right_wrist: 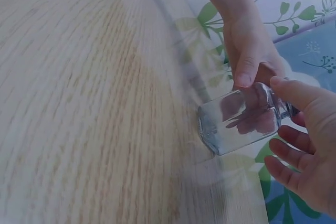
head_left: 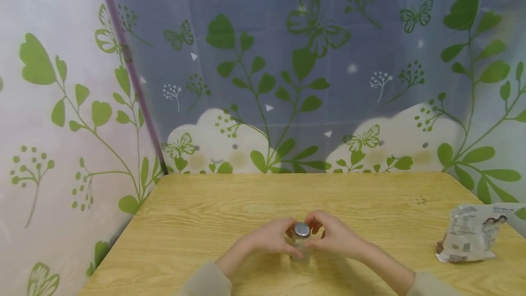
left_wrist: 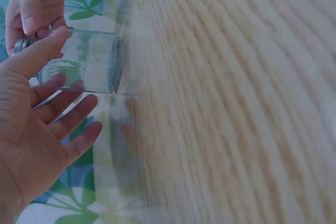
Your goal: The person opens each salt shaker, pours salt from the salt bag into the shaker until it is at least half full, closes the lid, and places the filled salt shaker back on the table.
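A small clear glass jar (head_left: pixel 301 256) with a silver metal lid (head_left: pixel 302 229) stands upright on the wooden table, between the two hands. My left hand (head_left: pixel 272 236) holds its side, thumb across the near face and fingers behind; in the left wrist view those fingers (left_wrist: pixel 63 100) are spread. On the other side, my right hand (head_left: pixel 338 237) curves loosely about the neck and lid. The right thumb (right_wrist: pixel 299 92) lies at the jar's shoulder, while the other right fingers (right_wrist: pixel 289 153) are relaxed and apart from the glass. No contents show inside the jar (right_wrist: pixel 239 121).
A white printed packet (head_left: pixel 472 234) stands at the right side of the wooden table (head_left: pixel 197 200). Behind the table and along its left side hangs a curtain (head_left: pixel 263 58) printed with green leaves and butterflies.
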`<state>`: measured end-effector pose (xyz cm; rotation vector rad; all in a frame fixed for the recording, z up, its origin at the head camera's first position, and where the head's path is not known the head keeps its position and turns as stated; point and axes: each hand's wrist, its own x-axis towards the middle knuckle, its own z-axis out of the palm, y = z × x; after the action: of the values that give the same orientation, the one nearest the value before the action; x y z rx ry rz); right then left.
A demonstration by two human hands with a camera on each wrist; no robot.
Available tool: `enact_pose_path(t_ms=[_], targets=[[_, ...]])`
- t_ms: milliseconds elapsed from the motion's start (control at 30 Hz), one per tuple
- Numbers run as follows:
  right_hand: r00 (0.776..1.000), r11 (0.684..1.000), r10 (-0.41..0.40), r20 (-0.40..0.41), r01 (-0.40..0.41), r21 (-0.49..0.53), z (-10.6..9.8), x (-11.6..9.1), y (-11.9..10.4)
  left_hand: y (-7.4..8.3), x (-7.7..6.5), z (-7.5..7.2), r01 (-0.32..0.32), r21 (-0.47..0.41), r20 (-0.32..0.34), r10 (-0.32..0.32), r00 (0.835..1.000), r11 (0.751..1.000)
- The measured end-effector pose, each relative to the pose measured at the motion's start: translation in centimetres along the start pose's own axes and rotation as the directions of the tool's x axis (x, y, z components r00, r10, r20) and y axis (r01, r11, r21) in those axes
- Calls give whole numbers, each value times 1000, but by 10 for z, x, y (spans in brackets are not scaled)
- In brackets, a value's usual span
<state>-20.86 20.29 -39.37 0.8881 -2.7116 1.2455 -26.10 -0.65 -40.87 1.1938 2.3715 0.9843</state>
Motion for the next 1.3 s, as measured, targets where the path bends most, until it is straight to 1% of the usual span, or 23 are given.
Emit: enact_pose_path(t_ms=[67, 133, 267, 600, 767, 900, 1067, 1167, 1300], targets=[[1000, 1000, -8, -10, 8, 6, 2, 0, 2, 0, 0, 1, 2, -5, 1, -2, 1000, 1000], [1000, 1000, -13, -22, 13, 12, 4, 1, 2, -1, 1, 2, -9, -14, 4, 9, 1000, 1000], [999, 1000, 2, -42, -1, 28, 6, 4, 2, -1, 3, 2, -8, -46, 13, 8, 1000, 999], [999, 998, 9, -48, -6, 62, 9, 4, 5, -1, 4, 6, -11, -81, 37, 14, 999, 997], [998, 996, 15, -59, -10, 87, 10, 3, 5, -1, 5, 6, 4, -98, 33, -1, 999, 995], [997, 986, 34, -67, -23, 163, 13, 1, 6, -2, 5, 7, 8, -116, 28, -5, 1000, 993], [996, 958, 43, -81, -17, 288, 19, 0, 10, -4, 5, 9, -5, -128, 18, 7, 1000, 992], [994, 944, 42, -97, -8, 329, 22, 0, 11, -5, 5, 9, -4, -136, 16, 7, 1000, 991], [992, 930, 64, -109, -20, 367, 25, 0, 12, -5, 4, 9, 2, -163, 14, 0, 1000, 987]])
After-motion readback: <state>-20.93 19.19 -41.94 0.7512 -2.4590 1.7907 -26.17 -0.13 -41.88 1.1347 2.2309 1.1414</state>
